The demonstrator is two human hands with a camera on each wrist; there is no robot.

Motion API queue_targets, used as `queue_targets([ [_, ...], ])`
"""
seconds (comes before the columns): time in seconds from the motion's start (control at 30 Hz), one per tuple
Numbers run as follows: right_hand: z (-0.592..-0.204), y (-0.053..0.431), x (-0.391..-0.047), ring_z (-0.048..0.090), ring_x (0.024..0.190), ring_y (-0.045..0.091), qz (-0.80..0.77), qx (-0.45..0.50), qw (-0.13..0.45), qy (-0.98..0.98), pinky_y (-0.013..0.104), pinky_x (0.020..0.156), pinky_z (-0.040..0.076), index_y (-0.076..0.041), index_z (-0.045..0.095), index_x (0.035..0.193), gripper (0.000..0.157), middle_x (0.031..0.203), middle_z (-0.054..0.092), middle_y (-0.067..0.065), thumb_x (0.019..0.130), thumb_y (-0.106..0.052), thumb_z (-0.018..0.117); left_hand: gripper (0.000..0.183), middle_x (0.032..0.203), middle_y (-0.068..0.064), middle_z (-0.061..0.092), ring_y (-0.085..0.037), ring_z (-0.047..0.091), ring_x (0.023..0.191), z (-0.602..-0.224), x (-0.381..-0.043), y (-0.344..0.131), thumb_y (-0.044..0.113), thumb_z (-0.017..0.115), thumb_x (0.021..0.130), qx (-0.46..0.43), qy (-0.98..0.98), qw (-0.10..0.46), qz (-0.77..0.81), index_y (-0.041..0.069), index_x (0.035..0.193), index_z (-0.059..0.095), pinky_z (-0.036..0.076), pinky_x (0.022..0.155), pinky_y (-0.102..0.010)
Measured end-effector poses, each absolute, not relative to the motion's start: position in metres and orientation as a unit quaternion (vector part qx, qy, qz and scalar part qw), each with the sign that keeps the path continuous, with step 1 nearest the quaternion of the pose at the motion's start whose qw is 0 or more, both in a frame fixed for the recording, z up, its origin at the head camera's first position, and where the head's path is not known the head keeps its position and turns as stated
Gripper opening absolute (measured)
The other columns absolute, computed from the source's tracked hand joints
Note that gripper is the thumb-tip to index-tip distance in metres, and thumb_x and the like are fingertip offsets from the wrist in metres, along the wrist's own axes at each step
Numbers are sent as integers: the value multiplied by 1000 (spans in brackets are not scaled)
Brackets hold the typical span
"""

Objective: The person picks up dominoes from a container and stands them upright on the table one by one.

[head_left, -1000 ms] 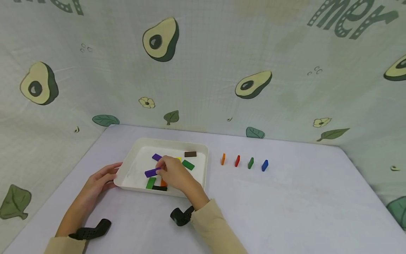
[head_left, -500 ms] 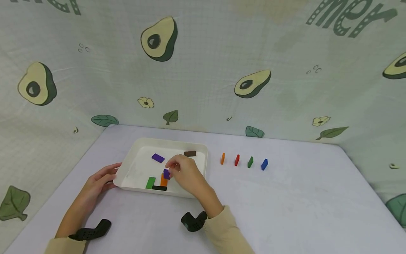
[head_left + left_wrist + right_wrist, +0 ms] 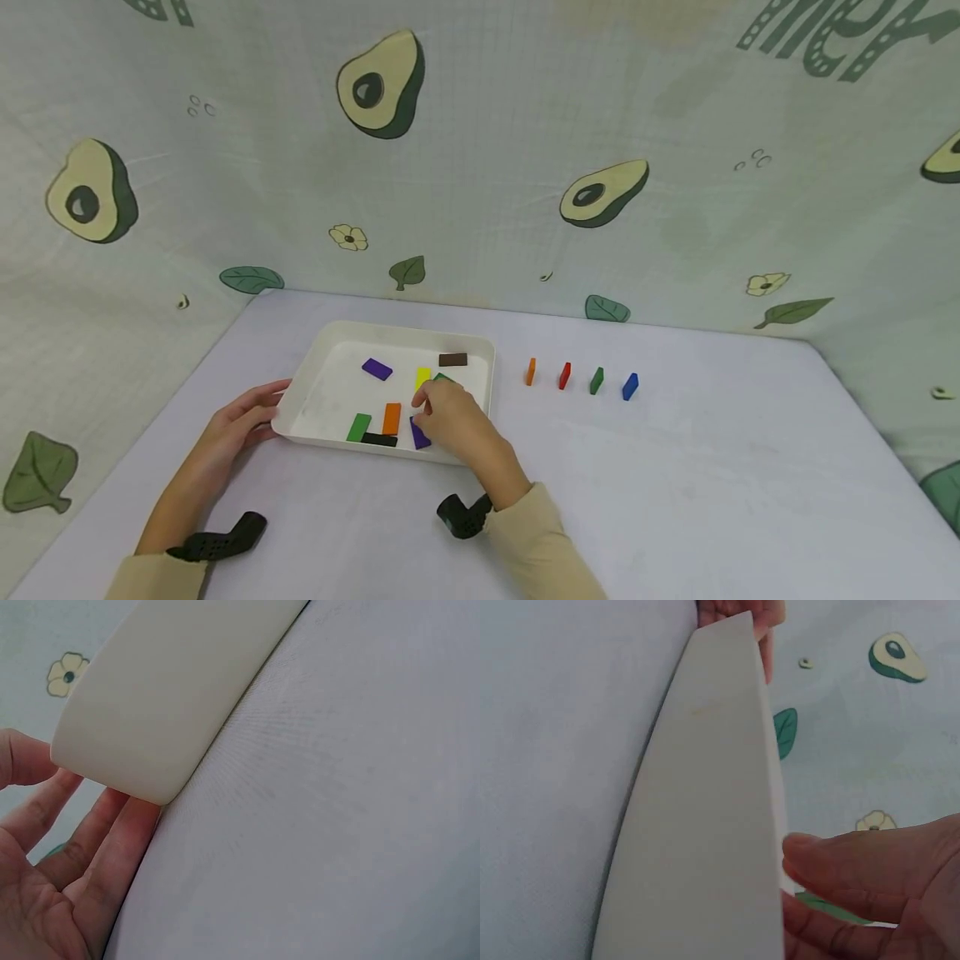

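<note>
A shallow white tray [image 3: 315,392] holds several small coloured dominoes. My left hand [image 3: 234,425] holds the tray's left end, thumb at the rim and fingers lower against the wall, as the left wrist view shows. My right hand [image 3: 457,417] is over the tray's right part, fingers bent downward. A purple domino [image 3: 421,435] is right at its thumb; whether the fingers pinch it I cannot tell. In the right wrist view the tray wall [image 3: 705,802] hides what lies below the fingertips. A yellow domino [image 3: 423,377] and a partly covered green domino [image 3: 443,377] are beside the fingers.
Elsewhere in the tray lie another purple domino [image 3: 377,369], a brown one [image 3: 453,360], an orange one [image 3: 392,418], a light green one [image 3: 359,427] and a black one [image 3: 379,439]. Right of the tray, orange [image 3: 531,372], red [image 3: 565,376], green [image 3: 597,381] and blue [image 3: 631,387] dominoes stand upright in a row.
My right hand has carried a purple domino from the tray's middle rightward and nearer to me, past the orange one. The yellow domino has come back into sight. My left hand stays at the tray.
</note>
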State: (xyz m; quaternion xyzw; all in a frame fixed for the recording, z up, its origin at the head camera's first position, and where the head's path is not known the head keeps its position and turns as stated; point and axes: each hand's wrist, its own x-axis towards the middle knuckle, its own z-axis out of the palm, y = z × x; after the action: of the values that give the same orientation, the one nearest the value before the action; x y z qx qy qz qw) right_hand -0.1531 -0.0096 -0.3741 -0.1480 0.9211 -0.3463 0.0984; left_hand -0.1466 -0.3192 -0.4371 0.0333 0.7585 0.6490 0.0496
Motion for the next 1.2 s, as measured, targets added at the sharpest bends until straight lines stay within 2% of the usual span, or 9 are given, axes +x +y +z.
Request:
queue_targets([
  [0.2, -386, -20, -155, 51, 68, 14, -277, -97, 122, 948, 24, 59, 45, -6, 60, 105, 34, 82, 59, 1, 80, -23, 74, 39, 113, 24, 58, 2, 61, 89, -438, -147, -319, 23, 51, 96, 40, 752, 47, 656, 10, 133, 48, 51, 73, -15],
  [0.5, -390, -24, -152, 53, 70, 18, -227, -98, 133, 960, 29, 63, 49, 3, 50, 121, 62, 87, 61, 10, 73, -24, 79, 39, 111, 25, 58, 3, 60, 89, -439, -148, -318, 22, 51, 96, 30, 752, 53, 657, 12, 133, 49, 51, 72, -15],
  [0.6, -390, -24, -151, 54, 68, 19, -228, -97, 133, 959, 29, 61, 49, 4, 51, 119, 59, 85, 61, 10, 74, -21, 79, 41, 112, 26, 58, 3, 60, 90, -439, -148, -319, 23, 52, 96, 26, 755, 54, 653, 11, 134, 48, 51, 73, -15],
  [0.8, -390, -24, -152, 50, 63, 19, -241, -89, 136, 957, 25, 54, 45, 3, 56, 101, 36, 74, 53, 7, 76, -14, 76, 41, 112, 26, 58, 3, 60, 90, -438, -148, -320, 24, 52, 96, 25, 757, 53, 650, 12, 135, 48, 51, 73, -15],
  [0.97, -390, -23, -152, 48, 62, 19, -235, -88, 129, 959, 24, 52, 41, 3, 59, 90, 24, 82, 53, 9, 79, -14, 73, 41, 112, 26, 57, 3, 60, 90, -438, -148, -320, 24, 52, 96, 25, 759, 55, 649, 12, 135, 47, 51, 73, -15],
  [1.2, -389, -20, -152, 48, 68, 16, -271, -97, 110, 951, 22, 58, 44, 0, 65, 95, 20, 89, 49, 5, 83, -15, 67, 41, 112, 27, 57, 3, 60, 90, -437, -148, -320, 25, 52, 96, 23, 761, 54, 646, 13, 134, 48, 50, 73, -15],
])
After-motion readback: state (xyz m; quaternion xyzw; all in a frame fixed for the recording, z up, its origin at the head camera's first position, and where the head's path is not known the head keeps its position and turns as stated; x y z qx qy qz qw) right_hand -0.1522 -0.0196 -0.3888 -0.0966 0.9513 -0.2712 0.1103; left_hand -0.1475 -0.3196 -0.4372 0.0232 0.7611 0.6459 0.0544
